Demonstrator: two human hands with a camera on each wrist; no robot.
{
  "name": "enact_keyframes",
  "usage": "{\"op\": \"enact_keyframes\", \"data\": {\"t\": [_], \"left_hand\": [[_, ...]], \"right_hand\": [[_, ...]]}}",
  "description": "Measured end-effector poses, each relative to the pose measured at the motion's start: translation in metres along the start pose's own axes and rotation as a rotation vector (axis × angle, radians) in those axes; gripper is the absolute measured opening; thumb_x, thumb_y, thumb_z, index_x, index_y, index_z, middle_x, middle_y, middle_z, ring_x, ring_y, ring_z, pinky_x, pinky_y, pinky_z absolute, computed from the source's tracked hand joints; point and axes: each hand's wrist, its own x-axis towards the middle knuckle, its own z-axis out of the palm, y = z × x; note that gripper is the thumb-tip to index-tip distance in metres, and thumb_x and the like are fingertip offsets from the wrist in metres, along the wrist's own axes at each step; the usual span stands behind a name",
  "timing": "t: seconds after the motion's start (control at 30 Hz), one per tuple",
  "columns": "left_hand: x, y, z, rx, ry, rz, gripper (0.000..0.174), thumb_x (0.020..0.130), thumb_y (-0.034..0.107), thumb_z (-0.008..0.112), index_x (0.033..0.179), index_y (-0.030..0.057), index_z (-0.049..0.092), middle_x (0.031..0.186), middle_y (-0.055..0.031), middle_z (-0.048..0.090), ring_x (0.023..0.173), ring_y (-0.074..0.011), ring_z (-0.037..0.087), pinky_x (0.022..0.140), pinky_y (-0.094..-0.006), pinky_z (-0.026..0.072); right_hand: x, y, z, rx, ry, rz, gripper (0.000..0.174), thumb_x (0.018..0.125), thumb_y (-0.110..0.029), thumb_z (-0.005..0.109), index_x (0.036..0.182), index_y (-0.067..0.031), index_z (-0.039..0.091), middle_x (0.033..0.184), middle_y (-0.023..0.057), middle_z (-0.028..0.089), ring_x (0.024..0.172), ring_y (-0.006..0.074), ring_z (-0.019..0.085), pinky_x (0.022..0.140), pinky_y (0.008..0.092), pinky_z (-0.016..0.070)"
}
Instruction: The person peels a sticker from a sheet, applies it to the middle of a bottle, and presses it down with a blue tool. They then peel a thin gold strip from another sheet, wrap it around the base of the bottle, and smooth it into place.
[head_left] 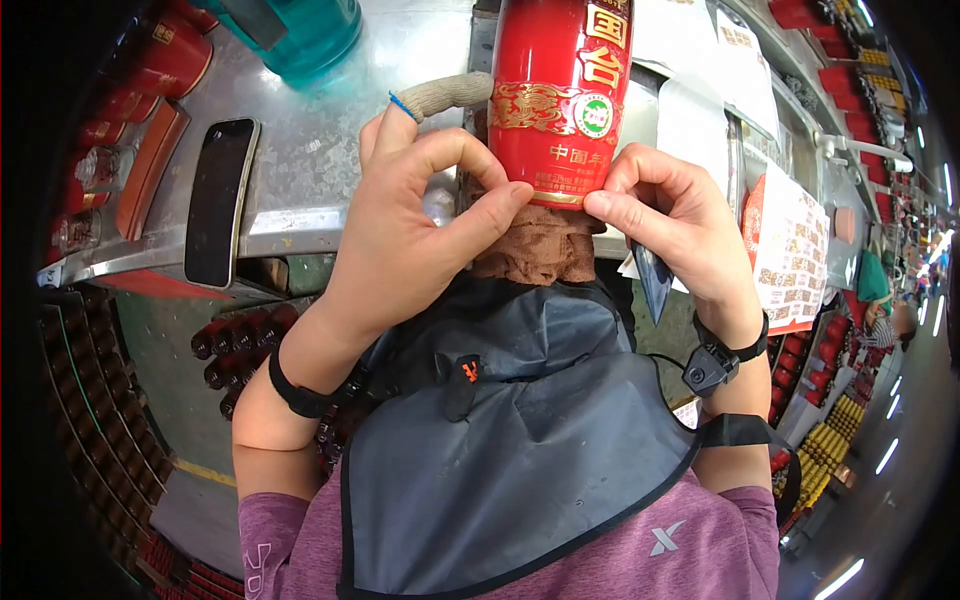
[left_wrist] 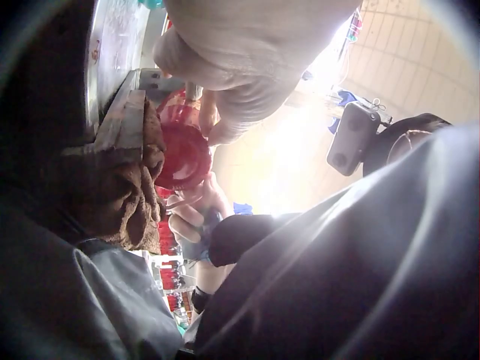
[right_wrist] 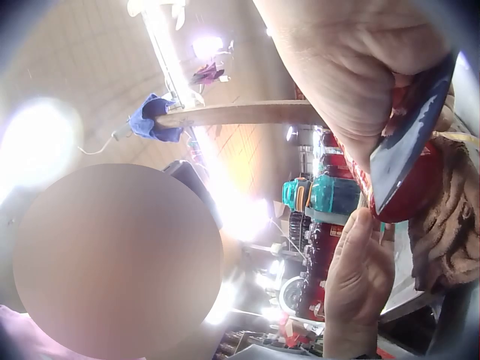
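Red bottle, glossy, gold-trimmed, between both hands.

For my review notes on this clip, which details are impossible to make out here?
- Top of the red container: cut off by the head view's upper edge.
- Grip end of the dark pointed tool: covered by the right hand in the head and right wrist views.
- Top of the teal jug: cut off by the head view's upper edge.
- Wording on the printed sheet: too small in the head view.
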Motion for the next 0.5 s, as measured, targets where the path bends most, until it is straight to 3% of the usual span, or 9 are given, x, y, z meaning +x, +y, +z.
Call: {"op": "enact_keyframes", "data": {"t": [0.5], "left_hand": [[-0.0018,-0.0039,0.0012,-0.099,-0.018,-0.073,0.014,0.086,0.017,0.075,0.081,0.0088,0.065,0.14,-0.016,0.054,0.129,-0.0258,0.044,0.108,-0.0369,0.0276]], "right_hand": [[0.0002,-0.0051,0.0003,-0.006,0.0,0.034,0.014,0.091,-0.014,0.076,0.086,-0.0046,0.066,0.074,-0.0079,0.06,0.065,-0.0015,0.046,0.058,0.0169,0.0354]]}}
